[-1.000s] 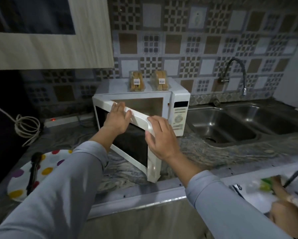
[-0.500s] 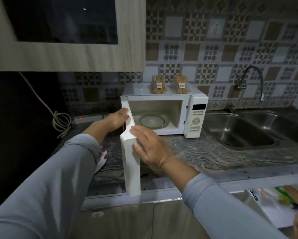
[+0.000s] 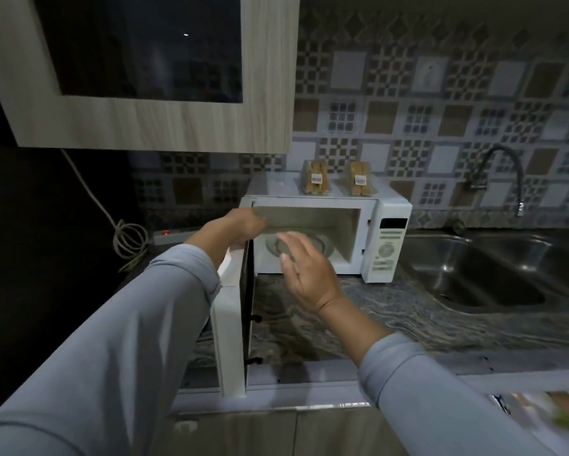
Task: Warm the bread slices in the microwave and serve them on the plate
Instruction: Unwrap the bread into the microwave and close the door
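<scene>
A white microwave stands on the counter with its door swung fully open toward me. Its cavity shows a glass turntable with nothing on it. Two wrapped packs of bread slices stand upright on the microwave's top. My left hand rests on the upper corner of the door beside the hinge side of the cavity. My right hand hovers in front of the cavity, fingers loosely spread, holding nothing. The plate is hidden behind my left arm.
A double steel sink with a curved tap lies to the right. A wall cabinet hangs above left. A power strip and coiled cable sit left of the microwave. The marbled counter runs in front.
The door has swung from half open to fully open. My right hand has let go of the door edge and lifted toward the cavity. My left hand slid to the door's top corner.
</scene>
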`<action>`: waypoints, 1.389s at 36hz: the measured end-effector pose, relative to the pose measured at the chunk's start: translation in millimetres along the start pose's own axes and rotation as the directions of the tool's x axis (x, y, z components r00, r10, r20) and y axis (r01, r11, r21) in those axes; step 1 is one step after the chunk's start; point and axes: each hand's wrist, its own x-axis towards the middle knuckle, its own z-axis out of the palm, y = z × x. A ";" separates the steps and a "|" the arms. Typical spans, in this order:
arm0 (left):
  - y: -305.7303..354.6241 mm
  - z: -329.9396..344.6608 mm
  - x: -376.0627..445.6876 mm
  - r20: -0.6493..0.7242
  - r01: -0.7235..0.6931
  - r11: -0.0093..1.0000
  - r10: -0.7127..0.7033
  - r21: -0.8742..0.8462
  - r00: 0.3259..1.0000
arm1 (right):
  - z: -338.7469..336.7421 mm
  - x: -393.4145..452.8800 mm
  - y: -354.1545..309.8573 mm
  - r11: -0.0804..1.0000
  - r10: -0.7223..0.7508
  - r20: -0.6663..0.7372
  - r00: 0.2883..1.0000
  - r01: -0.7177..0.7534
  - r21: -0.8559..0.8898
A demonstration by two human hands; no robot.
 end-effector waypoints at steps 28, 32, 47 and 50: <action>154.9 52.5 240.8 -0.147 0.300 0.902 -0.357 -0.310 0.922 | -55.5 206.1 296.3 0.635 0.770 -0.047 0.636 -0.771 -0.050; 154.2 57.9 250.4 -0.215 0.322 0.922 -0.366 -0.214 0.905 | -47.7 215.6 307.4 0.564 0.826 0.020 0.564 -0.823 -0.069; 151.6 64.0 254.5 -0.249 0.382 0.913 -0.406 -0.143 0.879 | -47.5 209.7 296.6 0.571 0.818 0.039 0.573 -0.804 -0.167; 148.8 65.2 242.3 -0.237 0.358 0.921 -0.385 -0.151 0.892 | -52.1 198.4 285.4 0.560 0.825 0.013 0.565 -0.813 -0.158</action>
